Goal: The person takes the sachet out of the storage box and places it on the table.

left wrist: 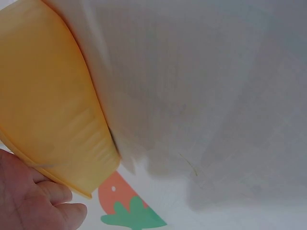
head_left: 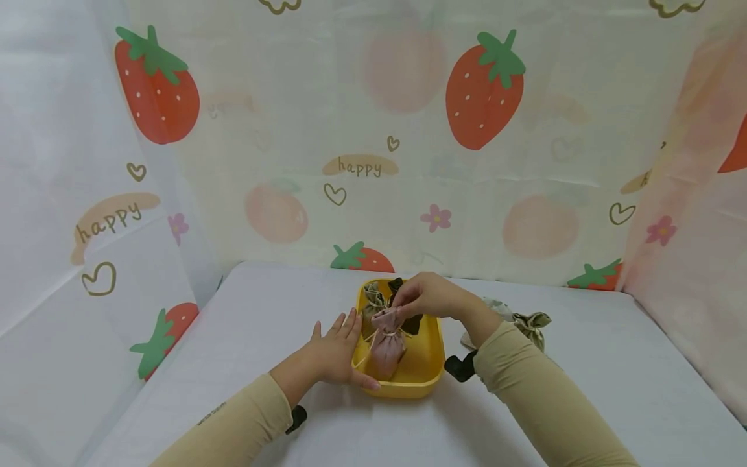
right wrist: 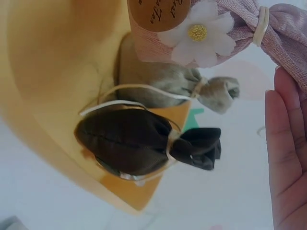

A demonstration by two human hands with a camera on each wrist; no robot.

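Observation:
My right hand (head_left: pixel 434 297) pinches the gathered top of a pink cloth sachet (head_left: pixel 388 355), which is upright inside a yellow plastic tub (head_left: pixel 404 390). In the right wrist view, the sachet carries a white flower with a yellow centre and a round brown label. An olive sachet (head_left: pixel 370 320) and a dark brown or black sachet (right wrist: pixel 127 139) stand in the tub's far part, both tied at the neck. My left hand (head_left: pixel 337 353) rests along the tub's left side with its fingers spread. Whether the pink sachet touches the tub floor is hard to tell.
Outside the tub to the right, partly behind my right wrist, lie a shiny olive sachet (head_left: pixel 532 327) and a pale greyish one (head_left: pixel 496 307). A white cloth covers the table (head_left: pixel 280 305). Strawberry-printed curtains (head_left: pixel 373 117) stand behind and at both sides.

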